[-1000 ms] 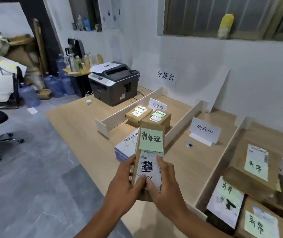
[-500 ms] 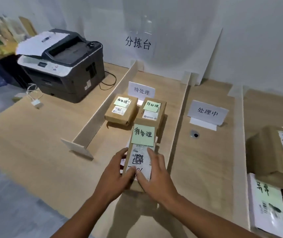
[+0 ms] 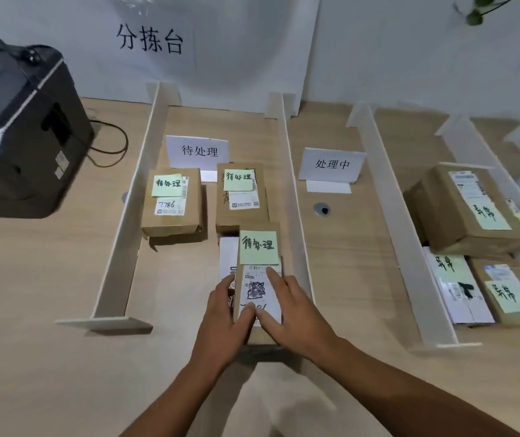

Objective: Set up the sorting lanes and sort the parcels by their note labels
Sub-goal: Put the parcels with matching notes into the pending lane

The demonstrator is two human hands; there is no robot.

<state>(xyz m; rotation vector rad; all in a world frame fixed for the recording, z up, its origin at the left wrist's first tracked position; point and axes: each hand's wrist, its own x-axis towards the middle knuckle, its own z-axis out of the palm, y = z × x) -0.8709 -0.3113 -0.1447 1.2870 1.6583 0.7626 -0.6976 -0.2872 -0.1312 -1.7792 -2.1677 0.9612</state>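
Note:
A narrow brown parcel (image 3: 260, 247) with a green note and a white shipping label lies in the left lane, partly over a white box (image 3: 228, 257). My left hand (image 3: 220, 320) grips its near left side, thumb on top. My right hand (image 3: 293, 313) holds its right side, fingers laid over the label. Two brown parcels with green notes, one on the left (image 3: 172, 201) and one on the right (image 3: 241, 197), sit further back in the same lane, in front of its sign (image 3: 198, 151).
White dividers (image 3: 126, 216) (image 3: 296, 197) (image 3: 397, 225) split the wooden table into lanes. The middle lane holds a sign (image 3: 331, 164) and a small dark round thing (image 3: 321, 210). Several noted parcels (image 3: 466, 209) fill the right lane. A printer (image 3: 16, 134) stands at far left.
Both hands have carried the narrow parcel forward and down into the left lane, onto the white box. The camera has swung right and down toward the lanes.

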